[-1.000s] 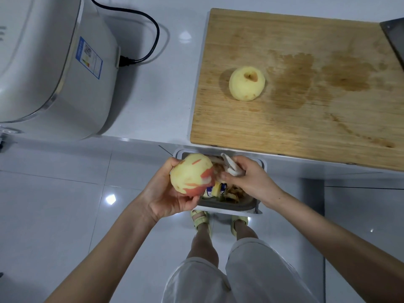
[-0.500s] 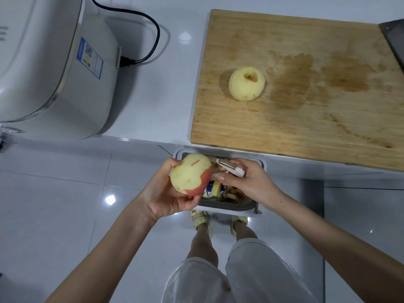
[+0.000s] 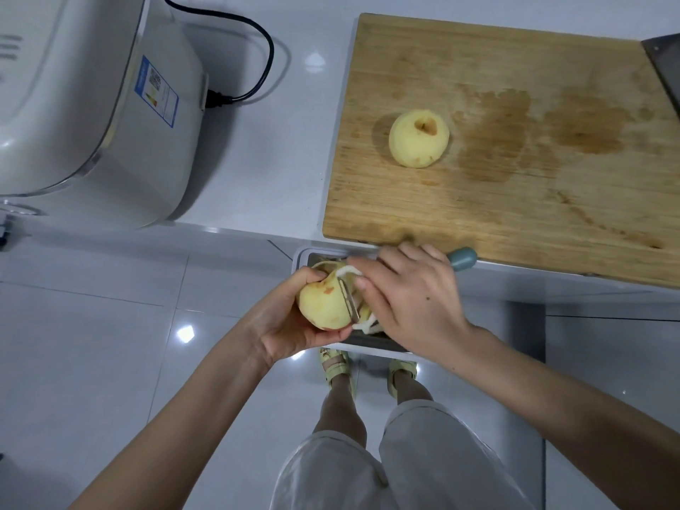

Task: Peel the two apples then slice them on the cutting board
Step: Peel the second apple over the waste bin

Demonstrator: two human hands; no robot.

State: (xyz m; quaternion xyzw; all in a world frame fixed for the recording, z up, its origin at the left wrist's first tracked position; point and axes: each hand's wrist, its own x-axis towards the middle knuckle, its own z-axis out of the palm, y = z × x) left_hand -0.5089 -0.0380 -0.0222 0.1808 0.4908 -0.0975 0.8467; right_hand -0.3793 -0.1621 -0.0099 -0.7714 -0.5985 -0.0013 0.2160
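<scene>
My left hand [image 3: 290, 318] grips a mostly peeled apple [image 3: 323, 303] over a grey bin [image 3: 300, 257] below the counter edge; small red patches of skin remain on it. My right hand [image 3: 408, 300] holds a peeler [image 3: 349, 300] whose blade lies against the apple's right side, and the teal handle end [image 3: 461, 258] sticks out past my fingers. A fully peeled apple [image 3: 419, 138] sits upright on the wooden cutting board [image 3: 515, 200], left of its wet stains.
A white appliance [image 3: 92, 104] with a black cord [image 3: 257, 57] stands at the left of the white counter [image 3: 276, 160]. A dark knife blade [image 3: 666, 64] shows at the board's right edge. My legs and sandals are on the tiled floor below.
The apple has been turned, hiding most of the red skin. My right hand has rolled over, back upward, and brought the peeler blade onto the apple's right side.
</scene>
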